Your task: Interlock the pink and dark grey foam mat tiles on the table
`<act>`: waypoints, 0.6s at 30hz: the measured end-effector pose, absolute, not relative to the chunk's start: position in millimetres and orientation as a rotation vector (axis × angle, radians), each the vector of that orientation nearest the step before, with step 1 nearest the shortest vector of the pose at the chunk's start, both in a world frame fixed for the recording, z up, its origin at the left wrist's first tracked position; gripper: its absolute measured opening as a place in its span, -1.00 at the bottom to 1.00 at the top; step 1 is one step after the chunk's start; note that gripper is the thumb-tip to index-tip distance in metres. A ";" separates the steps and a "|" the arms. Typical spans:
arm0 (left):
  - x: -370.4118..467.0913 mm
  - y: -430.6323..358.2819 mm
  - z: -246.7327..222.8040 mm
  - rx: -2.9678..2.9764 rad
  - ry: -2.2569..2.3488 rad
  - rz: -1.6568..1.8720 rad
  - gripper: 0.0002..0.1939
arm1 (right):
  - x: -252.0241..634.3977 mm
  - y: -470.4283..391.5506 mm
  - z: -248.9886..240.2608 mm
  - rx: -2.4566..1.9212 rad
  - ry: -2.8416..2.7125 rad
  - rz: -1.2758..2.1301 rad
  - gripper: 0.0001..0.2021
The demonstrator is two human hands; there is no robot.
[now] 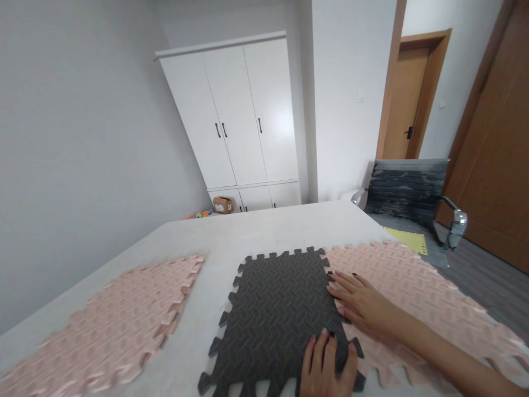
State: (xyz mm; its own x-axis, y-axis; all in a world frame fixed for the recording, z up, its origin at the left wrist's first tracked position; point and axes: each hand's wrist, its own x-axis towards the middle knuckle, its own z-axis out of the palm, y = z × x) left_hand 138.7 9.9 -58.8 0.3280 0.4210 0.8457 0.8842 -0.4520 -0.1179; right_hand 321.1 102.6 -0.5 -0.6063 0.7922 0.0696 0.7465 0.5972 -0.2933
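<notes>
A dark grey foam mat tile (281, 309) with toothed edges lies on the white table (256, 231). Its right edge meets a pink foam mat (413, 292). My right hand (361, 300) rests flat across that seam, mostly on the pink side, fingers stretched out to the left. Near the front right corner of the grey tile, my left hand (327, 369) presses down with its fingers spread. A separate pink mat (124, 314) lies at the left, apart from the grey tile.
Beyond the table stand a white cabinet (243, 116) and a small cardboard box (223, 205). A dark office chair (407, 190) is at the right, with a yellow mat (407, 240) on its seat. Brown doors are farther right.
</notes>
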 end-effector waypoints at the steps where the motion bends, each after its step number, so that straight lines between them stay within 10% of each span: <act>1: 139.4 9.9 -59.1 -2.005 -1.150 -1.044 -0.74 | 321.9 106.3 2.5 -1.270 -2.645 0.339 -0.53; 18: 171.9 38.5 -95.0 -1.532 -1.160 -1.614 -0.81 | 303.3 198.9 -21.4 -1.379 -2.685 -0.130 -0.51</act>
State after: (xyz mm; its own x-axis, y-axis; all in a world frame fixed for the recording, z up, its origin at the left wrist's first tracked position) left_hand 171.9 38.5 -95.0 -0.1335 0.1304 0.9824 0.8897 -0.4209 0.1768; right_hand 303.3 198.9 -21.4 -0.5777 0.8031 0.1461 0.8134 0.5813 0.0211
